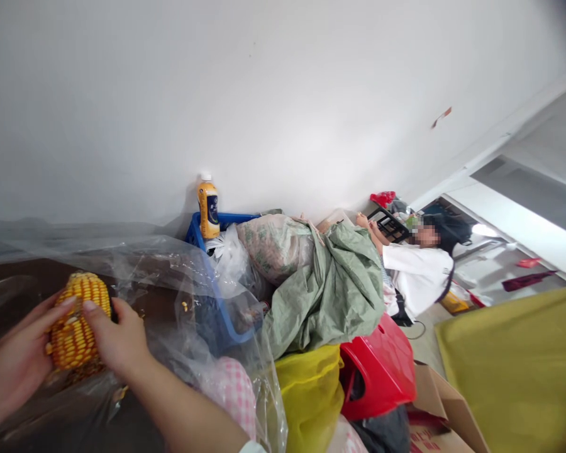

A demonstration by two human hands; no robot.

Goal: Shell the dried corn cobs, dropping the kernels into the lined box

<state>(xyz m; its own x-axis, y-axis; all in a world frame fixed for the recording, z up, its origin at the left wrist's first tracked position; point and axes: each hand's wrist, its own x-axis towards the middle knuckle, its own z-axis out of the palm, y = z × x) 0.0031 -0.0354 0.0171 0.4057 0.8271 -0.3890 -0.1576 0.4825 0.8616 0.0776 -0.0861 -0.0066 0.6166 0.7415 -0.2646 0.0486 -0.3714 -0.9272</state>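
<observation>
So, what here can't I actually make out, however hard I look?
All in the head view:
Corn: whether it is one cob or two is unclear; the left grip and right grip cover part of it.
Yellow bottle: label lettering too small to read.
Blue basket: its floor is mostly hidden by bags and plastic.
Cardboard box: cut off by the bottom edge.
Right sleeve: mostly cut off by the bottom edge.

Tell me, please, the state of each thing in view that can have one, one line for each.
Left hand: closed around the corn cob
Right hand: gripping the same cob
Corn cob: held, mostly covered with kernels
Bottle: capped
Blue basket: filled with bags
Green sheeting: crumpled
Clear plastic: wrinkled
Cardboard box: open
</observation>
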